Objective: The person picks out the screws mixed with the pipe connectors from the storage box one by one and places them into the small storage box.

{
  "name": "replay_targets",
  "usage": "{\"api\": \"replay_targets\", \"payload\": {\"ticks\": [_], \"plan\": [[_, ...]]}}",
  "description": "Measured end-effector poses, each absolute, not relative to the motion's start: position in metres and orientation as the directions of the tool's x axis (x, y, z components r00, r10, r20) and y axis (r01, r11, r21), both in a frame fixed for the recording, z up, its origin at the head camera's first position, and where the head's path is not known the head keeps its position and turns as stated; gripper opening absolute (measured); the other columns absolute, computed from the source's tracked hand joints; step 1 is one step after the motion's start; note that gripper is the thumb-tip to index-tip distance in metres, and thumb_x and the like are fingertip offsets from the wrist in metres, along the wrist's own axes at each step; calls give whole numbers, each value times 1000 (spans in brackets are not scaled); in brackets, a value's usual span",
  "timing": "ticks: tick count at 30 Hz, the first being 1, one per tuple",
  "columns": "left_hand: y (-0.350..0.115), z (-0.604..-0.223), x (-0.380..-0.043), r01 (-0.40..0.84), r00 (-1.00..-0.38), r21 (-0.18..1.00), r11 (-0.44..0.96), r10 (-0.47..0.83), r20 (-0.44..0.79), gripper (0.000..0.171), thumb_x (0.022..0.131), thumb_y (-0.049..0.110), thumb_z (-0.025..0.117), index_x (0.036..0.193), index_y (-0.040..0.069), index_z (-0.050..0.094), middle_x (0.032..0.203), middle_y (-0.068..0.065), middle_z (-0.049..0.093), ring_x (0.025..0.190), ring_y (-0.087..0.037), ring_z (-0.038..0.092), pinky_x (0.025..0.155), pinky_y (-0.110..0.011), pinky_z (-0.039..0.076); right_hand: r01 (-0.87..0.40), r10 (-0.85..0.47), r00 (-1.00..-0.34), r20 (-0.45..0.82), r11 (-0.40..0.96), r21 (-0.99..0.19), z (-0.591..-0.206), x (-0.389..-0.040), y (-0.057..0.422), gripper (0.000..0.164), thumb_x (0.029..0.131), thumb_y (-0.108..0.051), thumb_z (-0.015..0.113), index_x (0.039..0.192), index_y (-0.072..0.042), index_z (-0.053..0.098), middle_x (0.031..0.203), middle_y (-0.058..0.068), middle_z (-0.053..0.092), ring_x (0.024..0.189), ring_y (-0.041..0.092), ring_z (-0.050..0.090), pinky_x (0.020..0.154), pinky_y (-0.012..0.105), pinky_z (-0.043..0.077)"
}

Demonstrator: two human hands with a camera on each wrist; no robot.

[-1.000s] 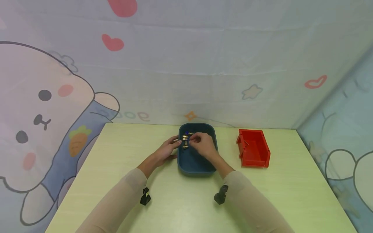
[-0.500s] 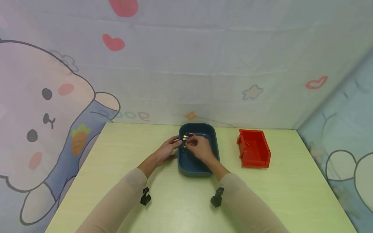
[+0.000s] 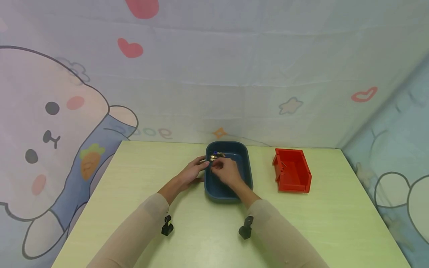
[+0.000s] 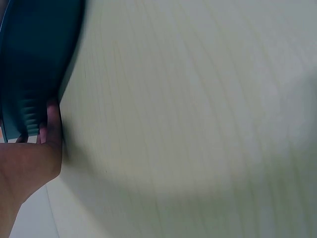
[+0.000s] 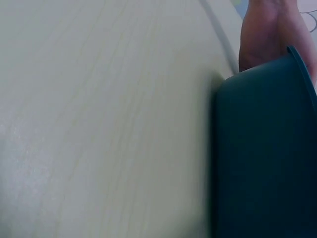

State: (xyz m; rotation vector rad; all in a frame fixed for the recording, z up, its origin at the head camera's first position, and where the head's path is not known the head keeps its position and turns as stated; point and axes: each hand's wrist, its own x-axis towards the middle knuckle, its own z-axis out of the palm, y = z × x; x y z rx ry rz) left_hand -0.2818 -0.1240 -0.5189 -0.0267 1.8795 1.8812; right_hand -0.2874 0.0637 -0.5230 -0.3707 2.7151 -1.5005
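A dark blue plastic bin (image 3: 223,193) stands on the table in front of me. Inside, along its left wall, lie small brass fittings (image 3: 212,158), and a blue-ringed fitting (image 3: 215,153) is farther back. My left hand (image 3: 191,173) holds the bin's left side, thumb over the rim and fingers along the outer wall. My right hand (image 3: 228,171) reaches into the bin with its fingers bent and fingertips close together at the near end of the row. Whether a fitting is between them is hidden. In the right wrist view, the bin's wall (image 5: 262,148) hides the fingertips.
A red open-front parts bin (image 3: 295,175) stands to the right, with a thin metal pin (image 3: 283,164) in it. Small black wrist cameras (image 3: 246,227) hang under both sleeves. A printed cloth backdrop (image 3: 214,74) rises behind the pale wooden table (image 3: 335,223).
My right hand has moved slightly left and toward me inside the blue bin, covering the nearer fittings that showed earlier. My left hand has stayed in place.
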Motion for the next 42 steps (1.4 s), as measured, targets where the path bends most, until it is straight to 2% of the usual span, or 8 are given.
{"api": "replay_targets", "payload": {"ticks": [12, 19, 42], "plan": [[-124, -518, -282, -360, -883, 932, 32, 309, -352, 61, 113, 30, 53, 166, 12, 30, 169, -20, 28, 148, -38, 43, 113, -53, 47, -252, -274, -955, 110, 563, -787, -525, -287, 63, 6, 92, -9, 81, 95, -5, 79, 84, 3, 75, 78, 16, 69, 73, 32, 57], [-124, -519, -282, -353, -887, 935, 29, 307, -344, 61, 113, 31, 54, 166, 12, 30, 169, -21, 28, 150, -39, 39, 114, -55, 46, -297, -318, -941, 115, 616, -730, -525, -287, 61, 5, 93, -9, 81, 90, -6, 79, 81, 1, 73, 76, 14, 66, 71, 31, 56], [-123, -518, -281, -353, -888, 935, 29, 305, -345, 61, 113, 30, 54, 166, 12, 30, 170, -20, 29, 149, -39, 42, 114, -55, 46, -359, -391, -915, 96, 684, -635, -531, -291, 59, 5, 93, -6, 80, 89, -6, 77, 81, 3, 73, 76, 15, 67, 73, 31, 58]]}}
